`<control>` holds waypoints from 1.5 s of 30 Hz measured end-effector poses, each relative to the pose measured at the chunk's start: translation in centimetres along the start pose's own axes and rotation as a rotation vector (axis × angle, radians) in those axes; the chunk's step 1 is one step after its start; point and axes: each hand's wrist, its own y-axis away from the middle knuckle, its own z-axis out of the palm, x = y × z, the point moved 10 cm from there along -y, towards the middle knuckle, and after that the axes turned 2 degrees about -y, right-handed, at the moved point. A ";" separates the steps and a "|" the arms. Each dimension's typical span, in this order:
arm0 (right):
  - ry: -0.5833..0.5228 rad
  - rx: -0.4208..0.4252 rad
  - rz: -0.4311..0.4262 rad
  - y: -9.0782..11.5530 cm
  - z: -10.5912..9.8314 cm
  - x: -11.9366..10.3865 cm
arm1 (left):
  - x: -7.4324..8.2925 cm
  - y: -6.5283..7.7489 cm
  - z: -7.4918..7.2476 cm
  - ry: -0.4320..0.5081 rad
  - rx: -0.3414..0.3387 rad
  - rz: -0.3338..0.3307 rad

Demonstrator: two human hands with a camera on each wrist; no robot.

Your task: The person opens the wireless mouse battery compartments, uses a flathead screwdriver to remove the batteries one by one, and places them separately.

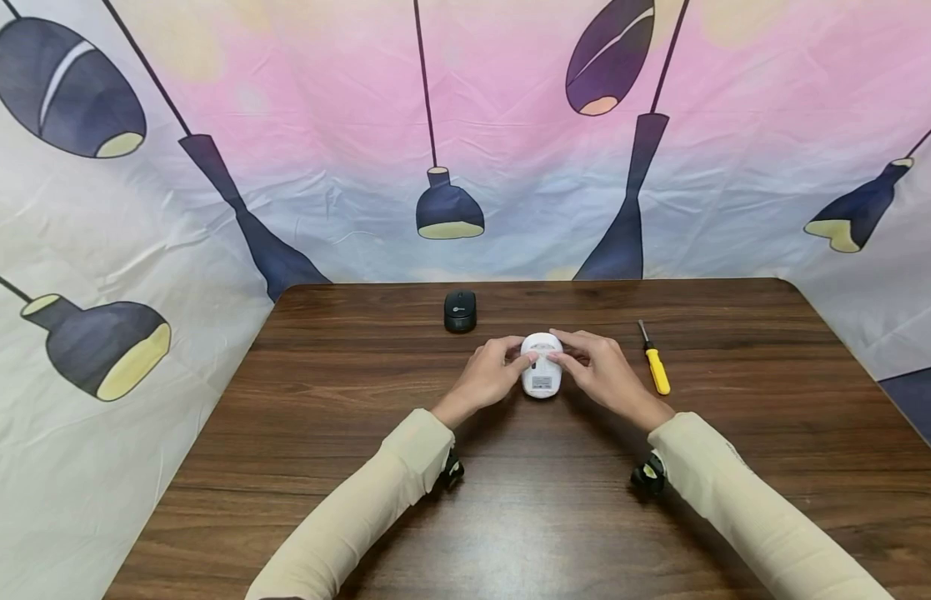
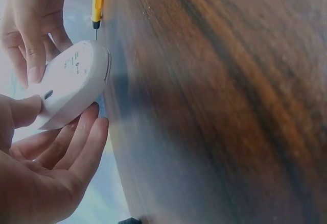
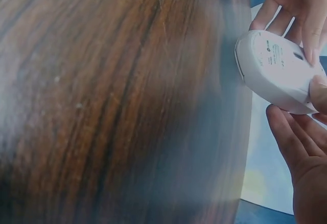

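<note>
A white computer mouse (image 1: 542, 367) is held between both hands over the middle of the table, its underside with the printed label turned up toward the head camera. My left hand (image 1: 492, 372) grips its left side, thumb on the underside and fingers beneath. On the other side my right hand (image 1: 602, 372) grips it the same way, its thumb also on the underside. In the left wrist view the mouse (image 2: 76, 81) is tilted, a small dark switch showing near the left thumb. The right wrist view shows the mouse (image 3: 276, 71) raised off the wood.
A black mouse (image 1: 460, 311) lies near the back edge, left of the hands. To the right lies a screwdriver (image 1: 657, 368) with a yellow handle, its shaft pointing backward. The brown wooden table (image 1: 322, 375) ends at a printed cloth backdrop (image 1: 360, 125).
</note>
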 end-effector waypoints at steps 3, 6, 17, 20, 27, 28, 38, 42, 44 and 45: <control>-0.015 0.003 0.013 -0.1 0.1 0.1 | -0.3 0.0 0.1 0.036 -0.003 -0.023; -0.031 0.007 0.026 -0.1 0.2 0.2 | -0.6 0.0 0.2 0.062 -0.007 -0.038; -0.075 0.003 0.043 -0.1 0.4 0.7 | -0.8 -0.1 0.6 0.090 -0.011 -0.026; -0.077 -0.012 0.061 -0.1 0.6 0.9 | -0.9 -0.1 0.6 0.090 0.001 -0.030; -0.084 -0.058 0.092 -0.2 1.0 1.2 | -1.2 -0.1 0.7 0.172 0.004 -0.067; -0.089 -0.061 0.094 -0.2 1.0 1.2 | -1.3 -0.1 0.8 0.186 0.004 -0.073; -0.059 -0.054 0.101 -0.3 1.3 1.2 | -2.2 -0.3 1.1 0.236 0.000 -0.141; -0.049 -0.060 0.123 -0.4 1.4 1.4 | -2.3 -0.3 1.2 0.238 0.004 -0.160; -0.050 -0.066 0.137 -0.4 1.5 1.6 | -2.3 -0.3 1.1 0.243 0.002 -0.164; -0.049 -0.069 0.142 -0.4 1.5 1.6 | -2.3 -0.3 1.2 0.248 0.001 -0.166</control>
